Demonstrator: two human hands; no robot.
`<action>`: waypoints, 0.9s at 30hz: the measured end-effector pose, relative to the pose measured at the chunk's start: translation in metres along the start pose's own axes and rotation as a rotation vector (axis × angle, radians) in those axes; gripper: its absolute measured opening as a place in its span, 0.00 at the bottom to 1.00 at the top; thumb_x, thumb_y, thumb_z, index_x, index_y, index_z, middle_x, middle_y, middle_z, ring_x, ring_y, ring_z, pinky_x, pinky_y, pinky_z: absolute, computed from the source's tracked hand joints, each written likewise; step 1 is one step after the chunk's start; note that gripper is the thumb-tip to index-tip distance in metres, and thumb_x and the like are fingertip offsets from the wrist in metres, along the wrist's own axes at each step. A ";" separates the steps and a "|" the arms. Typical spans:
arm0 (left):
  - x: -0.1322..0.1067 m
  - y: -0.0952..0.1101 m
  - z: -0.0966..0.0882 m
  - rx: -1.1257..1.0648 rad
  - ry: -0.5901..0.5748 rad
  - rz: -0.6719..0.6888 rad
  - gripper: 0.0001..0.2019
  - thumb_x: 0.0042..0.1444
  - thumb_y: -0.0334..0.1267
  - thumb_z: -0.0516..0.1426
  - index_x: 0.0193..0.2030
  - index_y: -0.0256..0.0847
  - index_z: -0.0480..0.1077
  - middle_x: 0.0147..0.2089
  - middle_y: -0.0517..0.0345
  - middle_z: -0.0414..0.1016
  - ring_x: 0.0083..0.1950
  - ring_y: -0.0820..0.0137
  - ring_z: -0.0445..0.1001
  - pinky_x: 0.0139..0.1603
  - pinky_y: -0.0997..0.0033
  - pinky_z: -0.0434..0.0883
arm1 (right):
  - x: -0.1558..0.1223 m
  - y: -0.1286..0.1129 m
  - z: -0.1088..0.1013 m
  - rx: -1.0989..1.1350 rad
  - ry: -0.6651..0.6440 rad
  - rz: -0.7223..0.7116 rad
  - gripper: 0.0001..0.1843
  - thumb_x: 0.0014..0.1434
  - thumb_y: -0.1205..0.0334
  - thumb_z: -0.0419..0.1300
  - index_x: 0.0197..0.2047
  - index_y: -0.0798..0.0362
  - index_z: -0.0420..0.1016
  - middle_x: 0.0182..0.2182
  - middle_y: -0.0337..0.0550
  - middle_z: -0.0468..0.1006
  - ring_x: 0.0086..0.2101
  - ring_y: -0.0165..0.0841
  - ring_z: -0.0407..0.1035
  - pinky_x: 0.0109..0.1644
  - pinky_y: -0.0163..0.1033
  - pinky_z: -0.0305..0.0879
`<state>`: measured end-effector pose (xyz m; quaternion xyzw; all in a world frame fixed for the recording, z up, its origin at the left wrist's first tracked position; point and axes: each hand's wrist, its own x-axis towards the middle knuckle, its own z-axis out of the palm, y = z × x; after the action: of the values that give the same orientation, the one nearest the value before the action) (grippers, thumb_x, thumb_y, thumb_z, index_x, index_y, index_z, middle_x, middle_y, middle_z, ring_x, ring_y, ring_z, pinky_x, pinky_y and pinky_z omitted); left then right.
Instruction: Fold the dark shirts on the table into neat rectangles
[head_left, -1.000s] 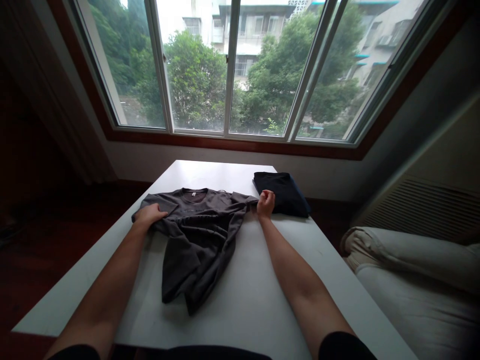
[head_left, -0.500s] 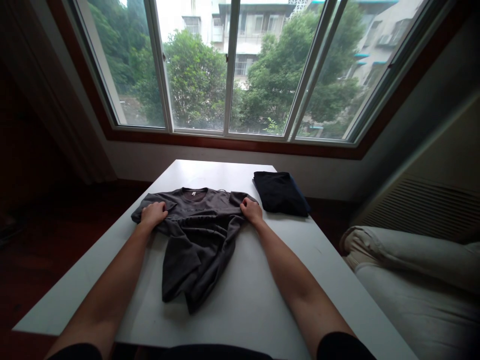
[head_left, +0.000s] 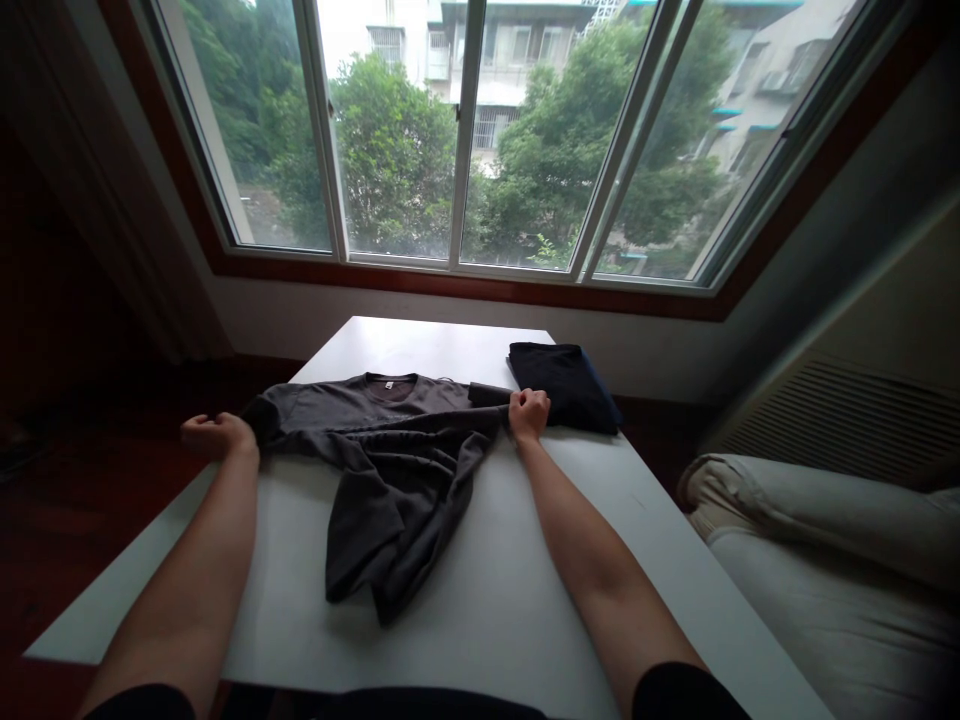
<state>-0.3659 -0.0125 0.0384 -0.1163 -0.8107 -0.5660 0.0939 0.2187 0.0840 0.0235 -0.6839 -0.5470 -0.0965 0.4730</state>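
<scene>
A dark grey T-shirt [head_left: 390, 460] lies on the white table [head_left: 495, 590], collar toward the window, its lower part bunched and twisted toward me. My left hand [head_left: 214, 435] is closed on the shirt's left sleeve at the table's left edge. My right hand [head_left: 529, 412] is a fist gripping the right sleeve, right beside a folded black garment [head_left: 566, 385]. The shoulders are pulled out straight between my hands.
The folded black garment sits at the table's far right corner. A wide window [head_left: 465, 140] fills the wall beyond the table. A pale sofa or cushion [head_left: 825, 560] lies to the right. Dark floor [head_left: 90, 490] drops away left of the table.
Both hands have moved outward with the sleeves: the left past the table's left edge, the right toward the black garment. The shirt's top is now stretched wider and flatter.
</scene>
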 end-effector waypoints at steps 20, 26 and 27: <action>-0.100 0.020 0.037 0.338 -0.997 1.045 0.21 0.64 0.45 0.53 0.60 0.40 0.73 0.67 0.46 0.71 0.70 0.56 0.66 0.72 0.59 0.59 | -0.059 -0.074 0.005 0.213 -0.714 -0.667 0.07 0.67 0.56 0.63 0.46 0.47 0.80 0.45 0.44 0.79 0.48 0.39 0.70 0.54 0.39 0.66; -0.088 0.010 0.049 0.295 -1.009 1.065 0.20 0.64 0.45 0.52 0.58 0.39 0.75 0.65 0.47 0.74 0.68 0.58 0.68 0.72 0.62 0.60 | -0.057 -0.065 0.014 0.293 -0.757 -0.597 0.08 0.68 0.57 0.63 0.47 0.47 0.81 0.46 0.43 0.79 0.49 0.37 0.71 0.55 0.39 0.66; -0.087 0.009 0.050 0.294 -1.006 1.071 0.21 0.65 0.45 0.52 0.58 0.39 0.75 0.65 0.46 0.74 0.68 0.58 0.68 0.72 0.62 0.60 | -0.057 -0.065 0.014 0.300 -0.753 -0.601 0.08 0.68 0.57 0.63 0.47 0.47 0.81 0.46 0.44 0.79 0.49 0.37 0.71 0.55 0.38 0.66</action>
<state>-0.2808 0.0303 0.0051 -0.7261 -0.6555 -0.2073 -0.0111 0.1375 0.0541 0.0146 -0.4081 -0.8602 0.1048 0.2872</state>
